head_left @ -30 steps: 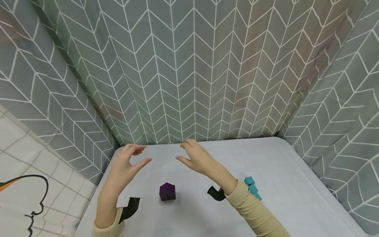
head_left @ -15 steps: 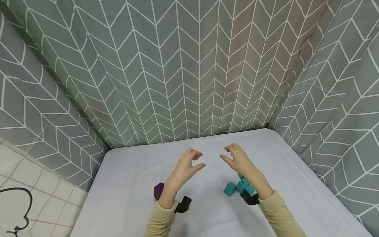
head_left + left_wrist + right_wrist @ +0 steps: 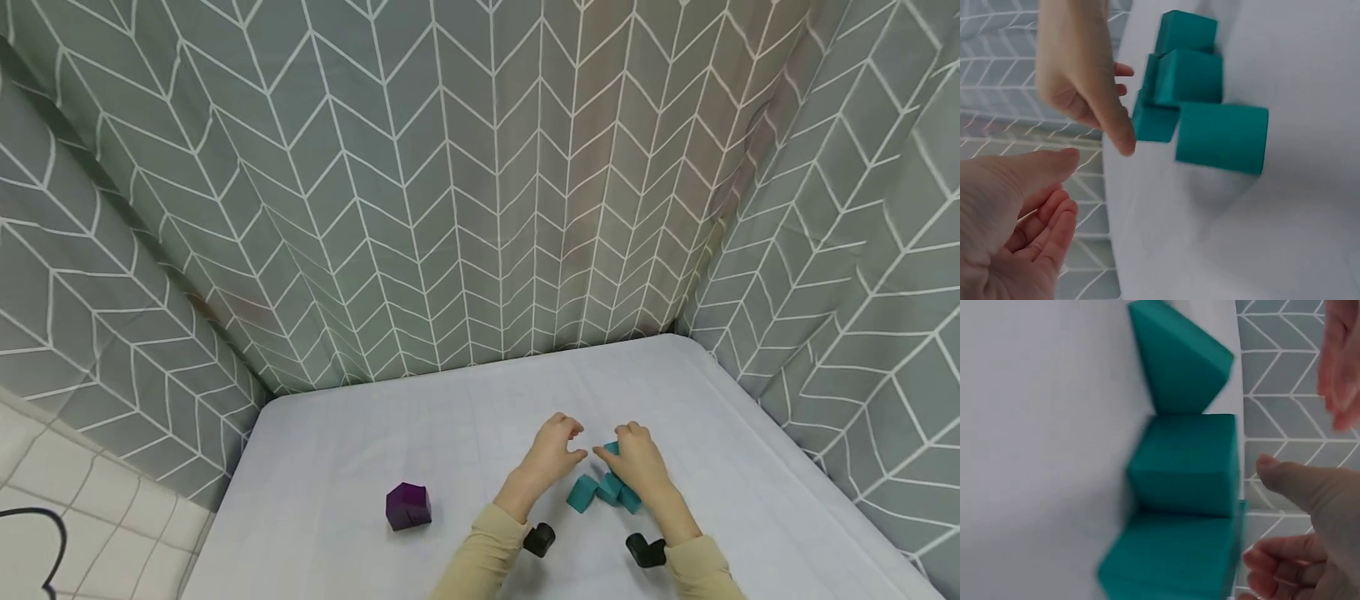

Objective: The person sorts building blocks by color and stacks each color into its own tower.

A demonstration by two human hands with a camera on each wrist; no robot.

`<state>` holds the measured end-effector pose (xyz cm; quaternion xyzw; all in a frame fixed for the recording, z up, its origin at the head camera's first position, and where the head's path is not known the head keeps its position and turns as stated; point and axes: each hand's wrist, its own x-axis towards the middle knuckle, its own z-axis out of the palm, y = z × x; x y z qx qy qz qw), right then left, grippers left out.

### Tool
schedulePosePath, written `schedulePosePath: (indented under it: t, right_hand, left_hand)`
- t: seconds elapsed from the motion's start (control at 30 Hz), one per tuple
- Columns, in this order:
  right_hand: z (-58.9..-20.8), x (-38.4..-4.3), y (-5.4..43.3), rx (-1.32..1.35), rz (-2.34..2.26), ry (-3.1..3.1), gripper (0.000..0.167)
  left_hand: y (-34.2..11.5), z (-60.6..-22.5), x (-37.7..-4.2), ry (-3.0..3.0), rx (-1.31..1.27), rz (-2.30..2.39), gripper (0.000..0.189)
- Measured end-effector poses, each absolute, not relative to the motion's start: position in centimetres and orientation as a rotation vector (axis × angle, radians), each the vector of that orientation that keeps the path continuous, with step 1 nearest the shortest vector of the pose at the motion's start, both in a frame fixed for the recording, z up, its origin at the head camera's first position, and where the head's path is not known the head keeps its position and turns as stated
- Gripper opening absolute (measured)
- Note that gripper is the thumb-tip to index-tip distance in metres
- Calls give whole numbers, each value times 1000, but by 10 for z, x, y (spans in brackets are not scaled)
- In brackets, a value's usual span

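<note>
A group of teal blocks point(image 3: 609, 490) lies on the bed-like white surface, its cube faces showing closely in the left wrist view, where the nearest block point(image 3: 1222, 137) sits lowest. My left hand point(image 3: 553, 454) hovers just left of the group, thumb and bent fingers apart with nothing between them. Above the far right side of the blocks is my right hand point(image 3: 637, 458), partly covering them in the head view. In the right wrist view, a gap shows between its thumb point(image 3: 1291, 481) and the teal cube point(image 3: 1185, 462). Neither hand visibly grips a block.
A dark purple faceted block point(image 3: 408, 506) stands to the left on the white cloth point(image 3: 322, 467). Grey chevron-patterned curtains point(image 3: 480, 208) enclose the back and sides. Black wrist-worn pieces point(image 3: 539, 540) stick out from both sleeves.
Both hands have moved right and down to the teal blocks, the left hand travelling farther and passing the purple block. The head view has shifted slightly.
</note>
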<state>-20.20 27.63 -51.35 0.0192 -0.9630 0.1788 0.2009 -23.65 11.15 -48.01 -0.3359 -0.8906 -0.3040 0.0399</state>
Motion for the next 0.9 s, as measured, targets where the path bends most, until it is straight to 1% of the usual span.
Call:
schedulePosePath:
  t: [0.23, 0.37, 0.63, 0.8, 0.9]
  right_hand:
    - [-531, -191, 277, -74, 522, -2715, 37]
    - [-534, -192, 275, -116, 632, -2705, 27]
    - [-536, -197, 269, -145, 766, -2697, 21]
    - [-536, -197, 269, -149, 856, -2712, 18]
    - [-535, -196, 269, -138, 882, -2720, 16]
  left_hand:
    - [153, -502, -237, -2803, -1127, -735, 27]
    - [163, -514, -239, -2802, -1167, -692, 25]
    - [160, -528, -245, -2816, -1208, -757, 23]
    - [160, -532, -247, -2797, -1236, -733, 20]
    - [161, -532, -248, -2792, -1250, -716, 21]
